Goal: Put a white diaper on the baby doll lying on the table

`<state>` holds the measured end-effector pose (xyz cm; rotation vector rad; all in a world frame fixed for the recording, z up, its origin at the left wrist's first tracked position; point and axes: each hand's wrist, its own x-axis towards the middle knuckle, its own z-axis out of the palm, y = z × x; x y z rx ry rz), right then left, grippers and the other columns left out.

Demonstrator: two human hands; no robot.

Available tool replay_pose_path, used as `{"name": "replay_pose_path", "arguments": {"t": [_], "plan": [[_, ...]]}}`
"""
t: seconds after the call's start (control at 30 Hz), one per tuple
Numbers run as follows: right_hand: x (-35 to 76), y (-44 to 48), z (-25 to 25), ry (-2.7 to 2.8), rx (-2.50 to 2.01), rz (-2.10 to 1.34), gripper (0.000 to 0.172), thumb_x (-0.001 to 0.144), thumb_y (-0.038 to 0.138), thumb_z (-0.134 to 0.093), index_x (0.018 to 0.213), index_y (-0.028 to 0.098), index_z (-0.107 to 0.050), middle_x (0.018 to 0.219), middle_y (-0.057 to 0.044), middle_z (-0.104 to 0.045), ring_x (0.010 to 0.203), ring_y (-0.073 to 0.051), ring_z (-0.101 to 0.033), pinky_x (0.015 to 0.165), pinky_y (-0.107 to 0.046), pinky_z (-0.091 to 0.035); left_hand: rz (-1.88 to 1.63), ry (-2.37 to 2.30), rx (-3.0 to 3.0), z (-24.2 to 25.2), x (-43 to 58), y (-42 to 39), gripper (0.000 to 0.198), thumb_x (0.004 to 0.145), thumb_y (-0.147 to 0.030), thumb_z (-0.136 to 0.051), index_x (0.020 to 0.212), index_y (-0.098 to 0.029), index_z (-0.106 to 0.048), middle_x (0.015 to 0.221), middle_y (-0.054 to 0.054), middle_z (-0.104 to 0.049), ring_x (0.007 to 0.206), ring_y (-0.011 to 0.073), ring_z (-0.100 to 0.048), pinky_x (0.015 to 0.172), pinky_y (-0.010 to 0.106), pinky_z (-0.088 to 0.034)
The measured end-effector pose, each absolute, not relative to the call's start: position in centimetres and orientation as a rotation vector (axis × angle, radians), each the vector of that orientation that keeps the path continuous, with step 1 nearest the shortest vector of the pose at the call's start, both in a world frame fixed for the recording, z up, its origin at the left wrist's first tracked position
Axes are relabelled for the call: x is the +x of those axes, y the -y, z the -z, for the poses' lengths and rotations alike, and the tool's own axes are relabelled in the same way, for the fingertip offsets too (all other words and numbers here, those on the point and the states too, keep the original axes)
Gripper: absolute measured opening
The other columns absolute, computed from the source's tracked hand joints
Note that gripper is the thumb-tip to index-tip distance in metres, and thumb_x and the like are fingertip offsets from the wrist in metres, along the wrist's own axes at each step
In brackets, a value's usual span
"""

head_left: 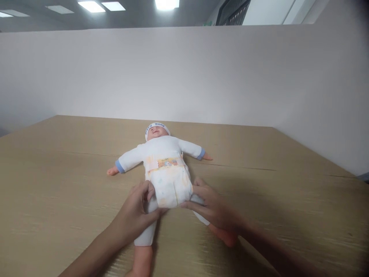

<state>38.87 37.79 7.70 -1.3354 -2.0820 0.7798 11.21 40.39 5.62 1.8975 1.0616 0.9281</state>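
Observation:
A baby doll (163, 144) in a white suit with blue cuffs and a white lettered cap lies on its back, head away from me, arms spread. Round its waist and hips is a white diaper (170, 186) with a printed yellow-orange front band. My left hand (138, 206) is closed on the diaper's leg edge at the left, fingers curled and thumb reaching under the crotch. At the opposite leg edge, my right hand (211, 204) grips the diaper between thumb and fingers, partly covering the doll's leg. Both fingertips are partly hidden against the diaper.
The doll rests on a wide wood-grain table (72, 184) with thin seams across it. A pale partition wall (184, 73) stands behind the table and along its right side. Ceiling lights (167, 4) show above.

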Motion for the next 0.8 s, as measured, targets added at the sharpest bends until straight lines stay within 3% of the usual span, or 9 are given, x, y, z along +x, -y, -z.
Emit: {"name": "replay_pose_path", "arguments": {"t": [0.23, 0.5, 0.6, 0.7, 0.8], "plan": [[38.72, -38.12, -7.86, 2.143, -1.291, -0.73, 0.031, 0.106, 0.046, -0.064, 0.087, 0.023, -0.072, 0.088, -0.005, -0.06, 0.094, -0.028, -0.056, 0.091, -0.043, -0.049, -0.877, -1.054, 1.951, -5.91, 11.15, -40.26, 0.039, 0.088, -0.02, -0.077, 0.085, -0.025, -0.039, 0.089, -0.002, -0.055, 0.09, 0.0205, -0.05, 0.082, 0.032, -0.038], [38.58, -37.73, -8.33, 2.136, -1.368, -0.743, 0.021, 0.102, 0.04, -0.068, 0.091, 0.022, -0.074, 0.091, -0.006, -0.061, 0.097, -0.028, -0.059, 0.094, -0.044, -0.051, -0.876, -1.072, 1.926, -5.72, 11.04, -40.32, 0.043, 0.09, -0.035, -0.083, 0.086, -0.024, -0.041, 0.088, -0.003, -0.054, 0.089, 0.0201, -0.048, 0.08, 0.031, -0.038], [38.55, -37.52, -8.64, 2.153, -1.375, -0.737, 0.013, 0.096, 0.036, -0.076, 0.097, 0.023, -0.076, 0.094, -0.006, -0.065, 0.102, -0.031, -0.06, 0.094, -0.045, -0.052, -0.885, -1.061, 1.889, -5.76, 11.08, -40.32, 0.044, 0.092, -0.039, -0.082, 0.086, -0.024, -0.041, 0.088, -0.003, -0.051, 0.087, 0.0192, -0.047, 0.08, 0.032, -0.037], [38.61, -37.48, -8.42, 2.161, -1.412, -0.686, 0.015, 0.085, 0.028, -0.086, 0.09, 0.022, -0.074, 0.098, -0.007, -0.065, 0.102, -0.032, -0.061, 0.09, -0.044, -0.053, -0.908, -1.047, 1.838, -5.61, 11.15, -40.32, 0.043, 0.095, -0.041, -0.08, 0.086, -0.024, -0.041, 0.088, -0.003, -0.049, 0.087, 0.0186, -0.045, 0.08, 0.032, -0.038], [38.71, -37.58, -7.83, 2.191, -1.442, -0.604, 0.012, 0.087, 0.026, -0.084, 0.088, 0.022, -0.072, 0.099, -0.007, -0.064, 0.101, -0.031, -0.061, 0.088, -0.043, -0.052, -0.932, -1.016, 1.781, -5.32, 11.28, -40.36, 0.042, 0.1, -0.044, -0.073, 0.085, -0.024, -0.039, 0.087, -0.002, -0.047, 0.086, 0.0179, -0.045, 0.08, 0.032, -0.039]]}}
